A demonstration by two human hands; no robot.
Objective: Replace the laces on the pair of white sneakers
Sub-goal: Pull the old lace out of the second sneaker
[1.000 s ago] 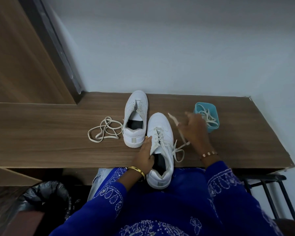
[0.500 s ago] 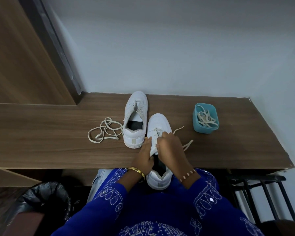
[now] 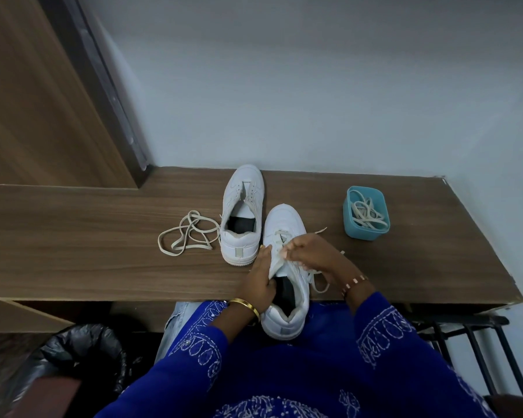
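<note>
Gripping sneaker (image 3: 287,224) tongue, left hand (image 3: 258,282) unmoved; right hand (image 3: 311,251) apparently pinching lace (image 3: 316,283).

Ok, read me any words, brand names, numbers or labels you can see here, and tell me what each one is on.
None can be read.
Near sneaker: blank grey heel tab, no visible lettering.
Far sneaker: the same, no logo legible.
Blue container: plain, no label.
Sleeves: white embroidery is pattern only, not text.
</note>
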